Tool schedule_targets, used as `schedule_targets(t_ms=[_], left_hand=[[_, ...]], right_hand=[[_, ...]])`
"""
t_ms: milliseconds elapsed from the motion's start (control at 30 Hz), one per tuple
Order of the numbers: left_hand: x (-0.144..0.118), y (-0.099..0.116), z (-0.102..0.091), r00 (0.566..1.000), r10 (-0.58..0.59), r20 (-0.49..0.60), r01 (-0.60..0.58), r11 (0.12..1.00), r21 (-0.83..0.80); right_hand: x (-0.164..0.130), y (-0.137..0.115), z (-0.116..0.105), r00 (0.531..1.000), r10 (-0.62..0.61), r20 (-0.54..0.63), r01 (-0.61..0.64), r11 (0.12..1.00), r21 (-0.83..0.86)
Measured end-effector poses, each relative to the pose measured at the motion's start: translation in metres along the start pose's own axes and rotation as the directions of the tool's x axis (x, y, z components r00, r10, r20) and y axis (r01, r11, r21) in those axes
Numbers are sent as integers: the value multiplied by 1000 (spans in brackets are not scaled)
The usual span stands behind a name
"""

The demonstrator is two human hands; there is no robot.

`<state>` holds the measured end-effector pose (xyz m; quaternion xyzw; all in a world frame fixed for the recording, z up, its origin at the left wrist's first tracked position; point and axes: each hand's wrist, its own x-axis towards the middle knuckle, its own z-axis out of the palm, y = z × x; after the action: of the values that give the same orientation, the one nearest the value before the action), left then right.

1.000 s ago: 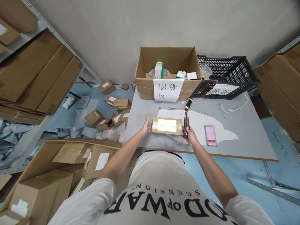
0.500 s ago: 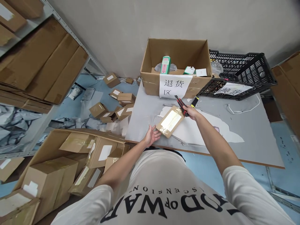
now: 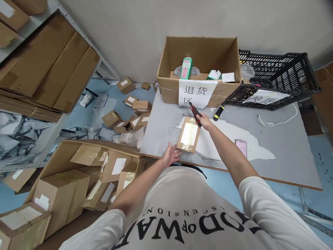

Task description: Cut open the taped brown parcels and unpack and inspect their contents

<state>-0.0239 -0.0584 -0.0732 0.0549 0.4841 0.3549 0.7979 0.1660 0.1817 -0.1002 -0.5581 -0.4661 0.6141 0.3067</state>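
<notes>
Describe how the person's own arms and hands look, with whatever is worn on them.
The left hand and right hand are bare, with no gloves or watch showing. Both forearms are uncovered. The left sleeve and right sleeve are short, loose, white and plain, part of a white T-shirt with large dark lettering across it.

We now have the parcel (image 3: 187,136) end-on to the labelled carton (image 3: 168,91), not broadside; our right hand (image 3: 205,122) and cutter (image 3: 195,114) sit nearer it.
</notes>
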Motion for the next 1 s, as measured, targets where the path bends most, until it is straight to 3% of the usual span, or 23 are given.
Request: schedule_targets(t_ms=[133, 233, 400, 567, 767, 1000], left_hand=[[4, 16, -11, 989, -91, -115, 123, 944, 306], [12, 34, -14, 994, -3, -106, 48, 906, 420], [36, 62, -5, 987, 159, 5, -148, 904, 401], [50, 66, 3, 988, 131, 81, -152, 908, 389], [50, 56, 3, 983, 110, 146, -157, 920, 360], [43, 46, 9, 971, 186, 151, -223, 930, 290]], right_hand=[[-18, 10, -8, 969, -186, -165, 184, 983, -30], [-48, 24, -15, 935, -235, -266, 245, 970, 1], [-121, 55, -12, 965, -36, -260, 125, 934, 334], [-171, 74, 14, 974, 102, -203, 28, 833, 553], [-179, 76, 31, 979, 64, -193, 49, 847, 529], [-164, 70, 14, 992, 36, -121, 19, 904, 428]])
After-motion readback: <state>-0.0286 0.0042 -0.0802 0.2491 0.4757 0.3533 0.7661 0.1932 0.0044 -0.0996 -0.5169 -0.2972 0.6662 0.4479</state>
